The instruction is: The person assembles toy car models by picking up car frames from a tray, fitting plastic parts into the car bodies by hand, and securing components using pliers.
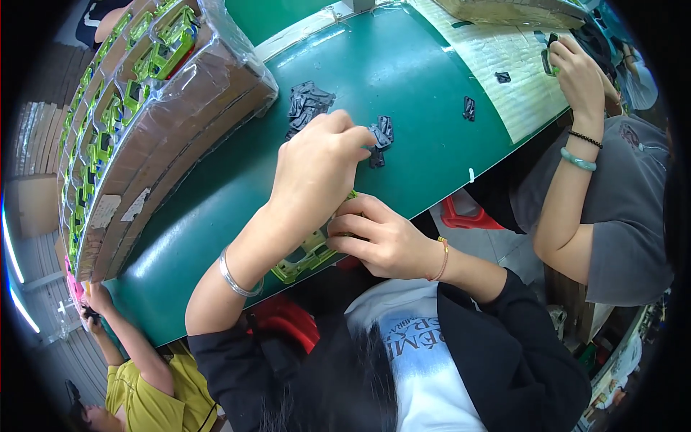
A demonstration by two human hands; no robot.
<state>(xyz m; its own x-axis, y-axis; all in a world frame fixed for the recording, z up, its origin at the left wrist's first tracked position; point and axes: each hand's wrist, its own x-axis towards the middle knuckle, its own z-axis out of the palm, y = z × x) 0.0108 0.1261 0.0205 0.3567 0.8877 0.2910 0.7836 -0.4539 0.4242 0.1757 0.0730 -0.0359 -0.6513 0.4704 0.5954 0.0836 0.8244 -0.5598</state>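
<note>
My left hand (317,158), with a silver bangle at its wrist, reaches over the green table. Its thumb and forefinger are pinched at a small black plastic part (385,129) in a little cluster. Just behind that hand lies a larger heap of the same black parts (309,103). My right hand (385,241) is closed round a bright green plastic frame (306,259) at the table's near edge. The frame sits low, below my left wrist, and my fingers and left forearm hide part of it.
On the left stands a cardboard tray (216,93) of green frames in plastic wrap. One black part (469,109) lies toward the right. A co-worker's hand (576,75) holds a green-and-black piece over a pale foam sheet (497,50). Another person in yellow (155,389) sits lower left.
</note>
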